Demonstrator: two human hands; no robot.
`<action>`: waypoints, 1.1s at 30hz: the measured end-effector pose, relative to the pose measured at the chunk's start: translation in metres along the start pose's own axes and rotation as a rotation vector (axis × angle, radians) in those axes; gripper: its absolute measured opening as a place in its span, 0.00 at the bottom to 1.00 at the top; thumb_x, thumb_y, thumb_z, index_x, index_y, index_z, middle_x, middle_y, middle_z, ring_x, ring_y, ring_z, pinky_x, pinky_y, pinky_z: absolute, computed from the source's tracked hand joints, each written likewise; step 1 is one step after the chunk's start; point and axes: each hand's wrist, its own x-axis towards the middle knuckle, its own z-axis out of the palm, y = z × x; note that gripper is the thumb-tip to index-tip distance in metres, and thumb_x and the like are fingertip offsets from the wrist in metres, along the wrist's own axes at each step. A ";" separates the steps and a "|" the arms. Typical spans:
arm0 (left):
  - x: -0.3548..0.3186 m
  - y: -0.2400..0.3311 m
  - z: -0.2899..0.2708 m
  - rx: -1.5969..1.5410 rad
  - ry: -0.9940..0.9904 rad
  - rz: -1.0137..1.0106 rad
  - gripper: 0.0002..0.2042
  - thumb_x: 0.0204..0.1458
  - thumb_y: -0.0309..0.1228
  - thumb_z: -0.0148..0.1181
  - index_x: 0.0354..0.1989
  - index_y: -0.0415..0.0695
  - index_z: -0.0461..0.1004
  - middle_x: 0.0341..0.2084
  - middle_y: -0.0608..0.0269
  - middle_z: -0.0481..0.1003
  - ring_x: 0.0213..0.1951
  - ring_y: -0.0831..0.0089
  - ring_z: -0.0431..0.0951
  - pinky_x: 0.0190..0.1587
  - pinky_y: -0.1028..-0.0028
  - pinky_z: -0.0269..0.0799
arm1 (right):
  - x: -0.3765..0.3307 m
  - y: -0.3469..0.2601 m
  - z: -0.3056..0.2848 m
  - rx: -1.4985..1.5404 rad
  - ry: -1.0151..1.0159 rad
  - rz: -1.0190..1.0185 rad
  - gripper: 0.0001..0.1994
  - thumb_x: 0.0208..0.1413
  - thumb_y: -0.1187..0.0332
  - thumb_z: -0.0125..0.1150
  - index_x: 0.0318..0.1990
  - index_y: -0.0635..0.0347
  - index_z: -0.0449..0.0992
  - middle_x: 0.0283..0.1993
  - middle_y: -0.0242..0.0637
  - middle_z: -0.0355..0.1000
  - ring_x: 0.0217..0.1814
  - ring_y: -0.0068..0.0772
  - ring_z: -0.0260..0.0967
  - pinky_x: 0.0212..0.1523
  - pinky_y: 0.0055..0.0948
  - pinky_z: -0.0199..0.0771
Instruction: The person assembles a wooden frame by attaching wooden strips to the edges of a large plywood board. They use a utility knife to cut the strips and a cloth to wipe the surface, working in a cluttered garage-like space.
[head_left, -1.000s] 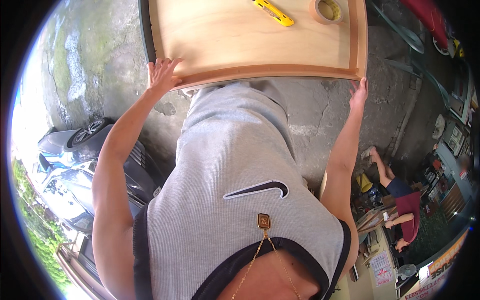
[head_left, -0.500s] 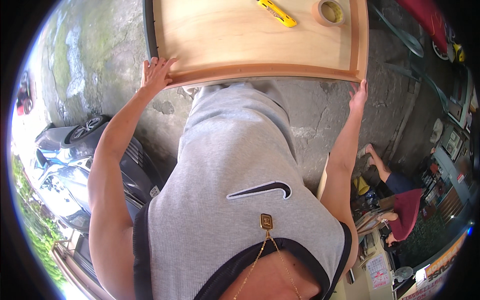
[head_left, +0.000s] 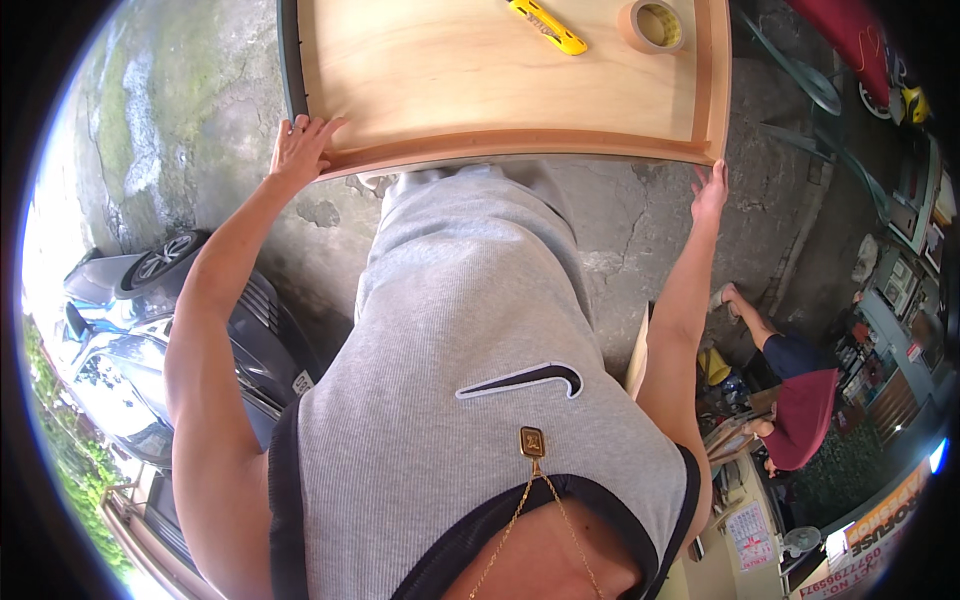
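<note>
A shallow wooden frame with a pale plywood panel (head_left: 470, 95) lies in front of me, its near rail close to my legs. My left hand (head_left: 300, 150) grips its near left corner, with the thumb over the near rail and the fingers at the dark-edged left side. At the near right corner, my right hand (head_left: 711, 188) holds the outer edge; some of its fingers are partly hidden. On the plywood rest a yellow utility knife (head_left: 548, 28) and a roll of brown tape (head_left: 630, 26), both away from my hands.
Cracked concrete floor (head_left: 630, 210) surrounds the frame. A dark grey car (head_left: 255, 330) stands at the left. On the right, a person in a dark red shirt (head_left: 803, 420) is beside a cluttered workbench area, and a red vehicle part (head_left: 850, 40) shows at the far right.
The frame, with the knife and tape on it, has shifted slightly left in view, and both my hands have moved with it. Their hold looks the same.
</note>
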 end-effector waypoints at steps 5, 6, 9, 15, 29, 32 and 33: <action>-0.002 -0.007 0.008 0.087 0.046 0.059 0.38 0.40 0.41 0.67 0.62 0.60 0.55 0.44 0.66 0.66 0.50 0.66 0.61 0.52 0.61 0.53 | 0.003 0.003 -0.003 -0.002 0.003 -0.007 0.37 0.57 0.46 0.50 0.68 0.53 0.46 0.69 0.37 0.48 0.62 0.40 0.58 0.64 0.56 0.38; -0.002 -0.007 0.008 0.106 0.050 0.061 0.38 0.40 0.41 0.67 0.62 0.60 0.55 0.44 0.65 0.66 0.51 0.66 0.61 0.52 0.61 0.53 | 0.004 0.004 -0.003 0.003 0.005 -0.005 0.37 0.57 0.46 0.50 0.68 0.53 0.46 0.69 0.37 0.48 0.62 0.40 0.59 0.64 0.56 0.38; -0.002 -0.005 0.003 0.140 0.014 0.046 0.38 0.41 0.42 0.67 0.62 0.60 0.54 0.45 0.65 0.66 0.52 0.66 0.61 0.53 0.61 0.53 | 0.002 0.004 -0.003 0.014 0.000 -0.005 0.36 0.58 0.46 0.49 0.68 0.54 0.46 0.68 0.37 0.49 0.62 0.39 0.59 0.64 0.56 0.38; 0.000 0.001 -0.006 0.101 -0.089 0.004 0.40 0.40 0.37 0.68 0.63 0.59 0.51 0.45 0.65 0.68 0.52 0.65 0.62 0.53 0.59 0.53 | -0.003 -0.003 0.002 0.003 0.007 -0.018 0.35 0.58 0.47 0.49 0.67 0.55 0.48 0.66 0.38 0.54 0.61 0.39 0.60 0.63 0.54 0.40; 0.008 0.004 0.011 0.014 -0.053 -0.076 0.33 0.35 0.28 0.65 0.56 0.48 0.62 0.48 0.58 0.68 0.56 0.59 0.61 0.58 0.53 0.52 | -0.001 0.007 0.001 0.010 0.037 -0.020 0.37 0.56 0.44 0.50 0.67 0.56 0.51 0.67 0.36 0.54 0.62 0.38 0.58 0.62 0.51 0.43; 0.012 0.009 0.018 0.074 -0.007 -0.122 0.32 0.36 0.27 0.63 0.56 0.48 0.62 0.46 0.58 0.68 0.55 0.58 0.61 0.58 0.53 0.51 | -0.004 -0.001 0.004 0.002 0.025 -0.008 0.34 0.57 0.44 0.48 0.66 0.52 0.54 0.66 0.37 0.55 0.63 0.38 0.57 0.62 0.51 0.43; 0.017 0.012 0.015 0.078 -0.023 -0.124 0.32 0.36 0.27 0.62 0.56 0.48 0.62 0.46 0.58 0.68 0.55 0.58 0.61 0.58 0.52 0.51 | 0.001 0.003 -0.004 -0.002 0.023 -0.049 0.32 0.57 0.45 0.50 0.65 0.51 0.57 0.65 0.37 0.57 0.63 0.38 0.57 0.62 0.51 0.45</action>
